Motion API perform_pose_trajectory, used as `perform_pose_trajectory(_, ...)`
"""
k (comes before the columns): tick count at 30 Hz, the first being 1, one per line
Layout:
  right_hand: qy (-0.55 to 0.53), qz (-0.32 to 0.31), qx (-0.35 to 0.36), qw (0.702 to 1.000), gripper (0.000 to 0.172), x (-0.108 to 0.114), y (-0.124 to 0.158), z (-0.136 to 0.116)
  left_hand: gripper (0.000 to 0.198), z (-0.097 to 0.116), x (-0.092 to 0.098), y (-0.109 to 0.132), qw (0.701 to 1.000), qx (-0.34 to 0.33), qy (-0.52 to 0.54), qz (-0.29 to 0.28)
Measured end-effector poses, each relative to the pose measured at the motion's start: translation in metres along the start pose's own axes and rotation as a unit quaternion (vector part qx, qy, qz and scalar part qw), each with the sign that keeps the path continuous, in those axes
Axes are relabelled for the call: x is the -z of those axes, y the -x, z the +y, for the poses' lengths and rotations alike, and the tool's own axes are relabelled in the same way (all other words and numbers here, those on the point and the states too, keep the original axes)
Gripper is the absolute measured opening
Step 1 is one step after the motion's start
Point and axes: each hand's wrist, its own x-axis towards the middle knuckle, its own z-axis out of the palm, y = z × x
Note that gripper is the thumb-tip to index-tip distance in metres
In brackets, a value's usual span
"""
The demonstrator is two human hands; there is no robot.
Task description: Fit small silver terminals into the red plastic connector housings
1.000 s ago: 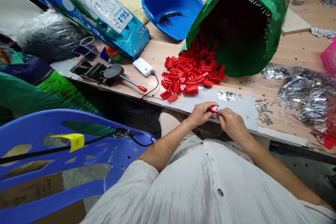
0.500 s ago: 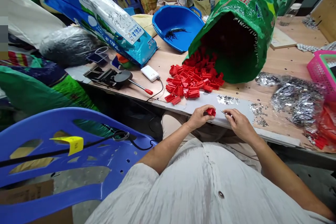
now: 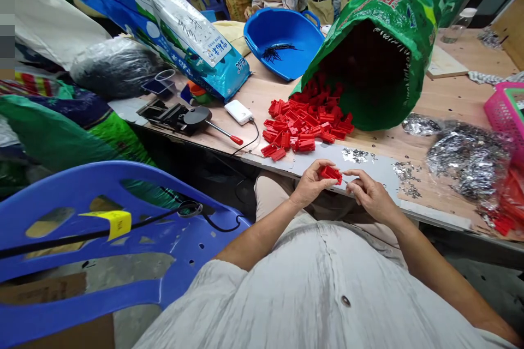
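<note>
We've got the wood-top table (image 3: 262, 83) ahead of us, blue chair (image 3: 94, 175) at our L. On the table the green sack (image 3: 370, 4) lies mouth toward us; the blue/white bag (image 3: 164, 32) is well to its L, blue basin (image 3: 305, 27) btwn them w/ thin black pcs inside. Red pile (image 3: 305, 126) sits at the sack's mouth. Clear bag of metal bits (image 3: 466, 158) is over to the R; lever tool (image 3: 197, 118) to the L. Our L hand (image 3: 309, 184) has thumb + fingers clamped on one red part (image 3: 331, 174), held just off the table's near edge, below the pile. Our R hand (image 3: 368, 193) is right beside its R end, thumb + index near each other; can't tell if they pinch smth. Loose metal bits (image 3: 359, 155) lie just beyond our hands.
</note>
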Motion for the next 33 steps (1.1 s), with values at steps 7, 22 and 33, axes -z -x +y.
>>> perform_pose_trajectory(7, 0.164, 0.078, 0.041, 0.983, 0.025, -0.005, -0.008, 0.017, 0.039, -0.007, 0.015, -0.014, 0.961, -0.032, -0.272, -0.032)
perform_pose_trajectory(22, 0.236, 0.057, 0.049, 0.969, 0.024, -0.016, -0.024, 0.032, 0.040, -0.008, 0.021, -0.021, 0.938, -0.055, -0.333, -0.080)
perform_pose_trajectory(33, 0.289, 0.093, 0.034, 0.952, 0.022, -0.028, -0.020, 0.018, 0.036, -0.007, 0.023, -0.025, 0.941, -0.033, -0.324, -0.093)
